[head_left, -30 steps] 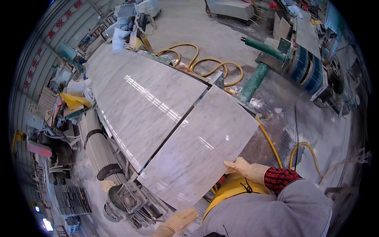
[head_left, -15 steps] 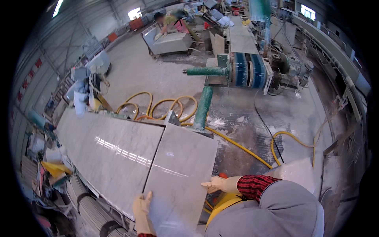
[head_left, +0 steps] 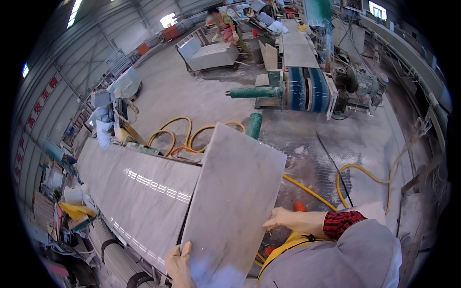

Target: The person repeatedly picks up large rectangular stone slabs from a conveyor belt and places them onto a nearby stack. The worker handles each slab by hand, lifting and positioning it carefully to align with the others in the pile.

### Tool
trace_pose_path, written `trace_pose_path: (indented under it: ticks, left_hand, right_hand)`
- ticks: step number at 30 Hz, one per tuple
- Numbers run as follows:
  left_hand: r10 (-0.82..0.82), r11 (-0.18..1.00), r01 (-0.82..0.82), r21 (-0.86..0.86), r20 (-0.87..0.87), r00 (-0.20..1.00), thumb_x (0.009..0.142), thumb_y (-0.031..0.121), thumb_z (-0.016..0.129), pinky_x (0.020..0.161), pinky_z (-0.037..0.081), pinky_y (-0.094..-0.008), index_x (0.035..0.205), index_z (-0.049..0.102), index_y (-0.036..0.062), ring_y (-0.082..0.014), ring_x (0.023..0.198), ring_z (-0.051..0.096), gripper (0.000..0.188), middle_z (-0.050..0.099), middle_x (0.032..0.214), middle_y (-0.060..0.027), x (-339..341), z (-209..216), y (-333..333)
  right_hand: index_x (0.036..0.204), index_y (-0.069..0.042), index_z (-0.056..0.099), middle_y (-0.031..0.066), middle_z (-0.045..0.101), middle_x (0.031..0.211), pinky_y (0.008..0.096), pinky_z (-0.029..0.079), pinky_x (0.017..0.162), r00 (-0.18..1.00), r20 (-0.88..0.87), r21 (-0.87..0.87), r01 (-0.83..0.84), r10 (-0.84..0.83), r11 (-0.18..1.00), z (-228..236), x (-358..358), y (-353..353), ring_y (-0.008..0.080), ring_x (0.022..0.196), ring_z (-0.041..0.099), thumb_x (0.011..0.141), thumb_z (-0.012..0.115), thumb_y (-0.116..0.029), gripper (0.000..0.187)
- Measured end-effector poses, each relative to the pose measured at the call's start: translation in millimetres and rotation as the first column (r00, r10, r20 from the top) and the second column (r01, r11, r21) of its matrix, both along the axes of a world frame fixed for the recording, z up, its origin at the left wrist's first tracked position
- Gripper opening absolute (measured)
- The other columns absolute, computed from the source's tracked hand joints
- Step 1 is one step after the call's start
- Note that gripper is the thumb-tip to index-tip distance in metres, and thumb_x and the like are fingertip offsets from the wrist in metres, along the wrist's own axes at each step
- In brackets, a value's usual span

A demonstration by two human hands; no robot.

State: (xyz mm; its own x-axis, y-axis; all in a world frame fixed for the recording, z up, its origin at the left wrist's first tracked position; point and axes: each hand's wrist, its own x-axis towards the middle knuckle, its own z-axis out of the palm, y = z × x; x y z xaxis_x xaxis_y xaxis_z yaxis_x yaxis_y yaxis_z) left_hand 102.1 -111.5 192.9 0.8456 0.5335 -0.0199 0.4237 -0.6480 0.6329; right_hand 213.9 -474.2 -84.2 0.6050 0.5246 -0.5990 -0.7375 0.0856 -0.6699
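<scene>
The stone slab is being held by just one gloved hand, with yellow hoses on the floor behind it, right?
Not quite. The head view shows two gloved hands on the stone slab: left hand, right hand. The yellow hoses do lie behind it.

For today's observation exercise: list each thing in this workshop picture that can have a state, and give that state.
Small marble slab: tilted, gripped at both side edges.
Left hand: gloved, gripping the slab's lower left edge.
Right hand: gloved, gripping the slab's right edge.
Long marble slab: lying flat, glossy.
Yellow hose: looped loosely on the floor.
Floor: wet.
</scene>
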Motion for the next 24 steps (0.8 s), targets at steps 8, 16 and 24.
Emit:
trace_pose_path:
  ticks: [8, 16, 24]
  left_hand:
    - [-0.07, 0.988, 0.088, -0.123, 0.143, 0.987, 0.099, 0.038, 0.08, 0.061, 0.038, -0.031, 0.086, 0.074, -0.0062, -0.0079, 0.069, 0.049, 0.046, 0.058, 0.071, 0.0048, 184, -17, -147]
    - [-0.109, 0.684, 0.199, -0.701, 0.171, 0.979, 0.105, 0.044, 0.069, 0.082, 0.055, -0.0326, 0.12, 0.078, -0.0056, -0.0185, 0.088, 0.071, 0.053, 0.08, 0.106, -0.0105, 375, -90, -338]
    - [-0.259, 0.783, 0.073, -0.618, -0.217, 0.941, 0.105, 0.058, 0.057, 0.099, 0.052, -0.0406, 0.132, 0.074, -0.002, -0.0292, 0.116, 0.069, 0.068, 0.075, 0.129, -0.0166, 432, -131, -459]
  right_hand:
    - [0.121, 0.008, 0.073, 0.0167, 0.078, 0.105, 0.0381, 0.062, 0.078, 0.794, 0.603, -0.341, 0.344, -0.077, 0.875, 64, 163, -175, 0.0246, 0.091, 0.075, 0.101, 0.074, -0.034, 0.046]
    - [0.12, 0.005, 0.073, 0.0152, 0.078, 0.104, 0.0402, 0.059, 0.084, 0.557, 0.73, -0.219, 0.739, -0.396, 0.638, 147, 305, -352, 0.0244, 0.092, 0.072, 0.099, 0.076, -0.041, 0.051]
    - [0.133, 0.002, 0.071, 0.013, 0.077, 0.119, 0.0362, 0.058, 0.091, 0.562, 0.58, -0.258, 0.814, -0.59, 0.52, 103, 350, -455, 0.0202, 0.106, 0.072, 0.093, 0.084, -0.035, 0.056]
